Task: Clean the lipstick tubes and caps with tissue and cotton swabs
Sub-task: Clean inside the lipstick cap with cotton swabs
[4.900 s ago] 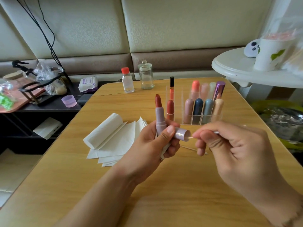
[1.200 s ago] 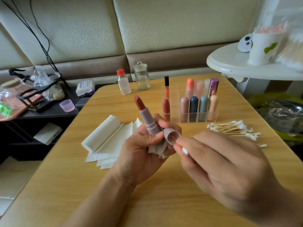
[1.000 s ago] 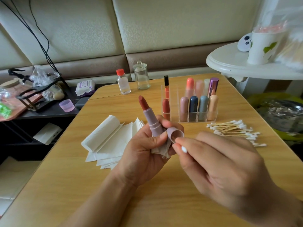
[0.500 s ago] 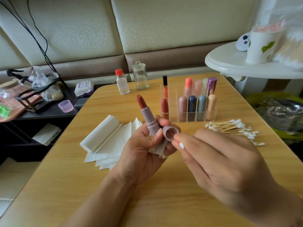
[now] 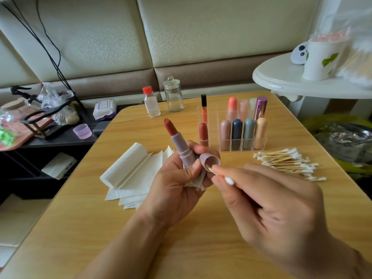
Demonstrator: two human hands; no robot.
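In the head view, the right hand (image 5: 267, 206) covers most of the cotton swab (image 5: 229, 180) that it pinches. Only one white tip and a short piece of the wooden stick show, and the far tip is hidden inside the cap (image 5: 209, 161). The lower part of the lipstick tube (image 5: 182, 147) is hidden in the left hand (image 5: 177, 190), which grips the tube, the cap and a crumpled tissue (image 5: 196, 181) together. Both forearms are cut off at the bottom edge.

The tube stands almost upright, tilted a little to the left and away from the person, with the red bullet on top. The cap lies beside it with its open mouth turned to the right hand.

All this is held above the wooden table (image 5: 201, 248). To the left lies a pile of folded tissues (image 5: 132, 174). Behind the hands stands a clear organizer (image 5: 237, 135) with other lipsticks, and to the right lies a heap of cotton swabs (image 5: 289, 162). Farther back stand a small bottle (image 5: 151, 103) and a glass jar (image 5: 173, 95).
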